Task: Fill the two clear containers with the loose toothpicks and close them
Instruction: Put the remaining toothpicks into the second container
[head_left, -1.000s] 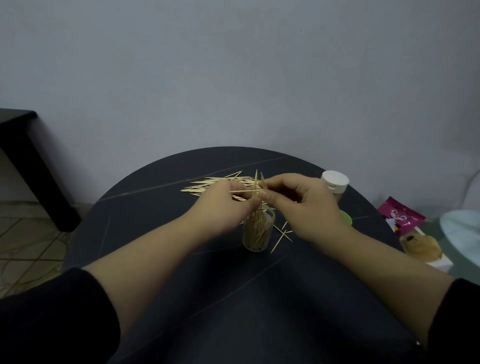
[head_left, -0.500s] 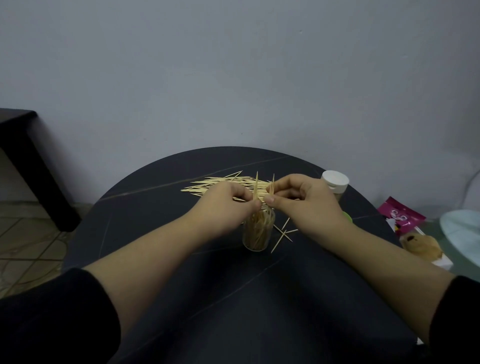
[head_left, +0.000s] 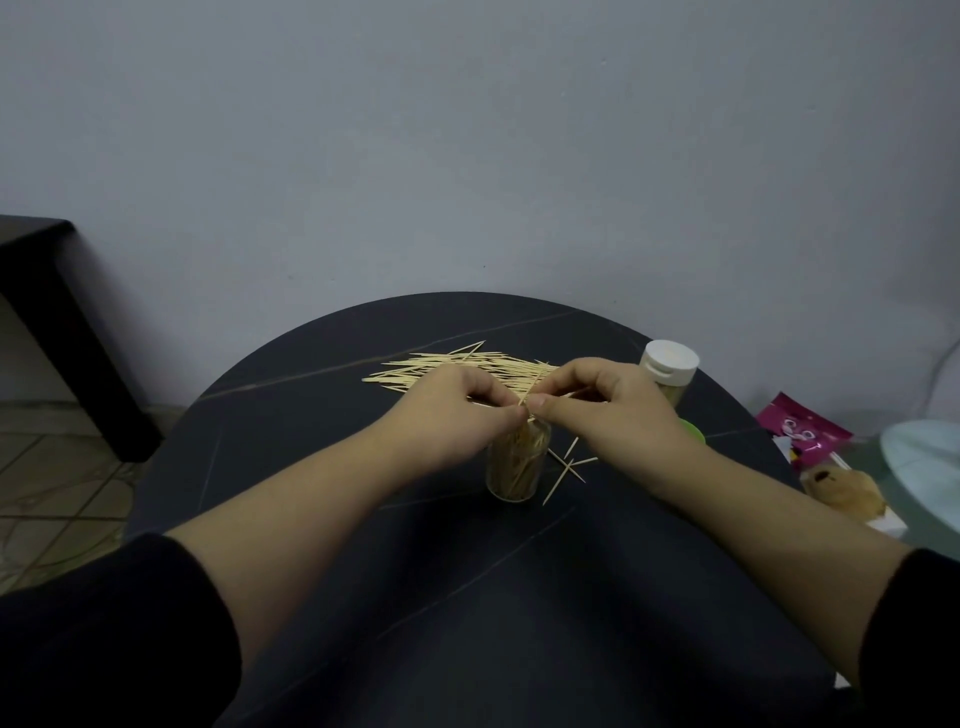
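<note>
The toothpicks (head_left: 531, 389) have sunk lower; left hand (head_left: 457, 413) and right hand (head_left: 610, 410) pinch them — mouth of the container (head_left: 517, 465) hidden.

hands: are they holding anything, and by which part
The left hand and right hand both pinch toothpicks at the thumb tips, over the container. Upper ends stick out above the pinch; the rest is hidden.

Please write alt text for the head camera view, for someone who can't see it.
A left hand and right hand pinch a few toothpicks above an open clear container, partly filled, on a dark round table. A loose toothpick pile lies behind; a white-capped container stands at right.
</note>
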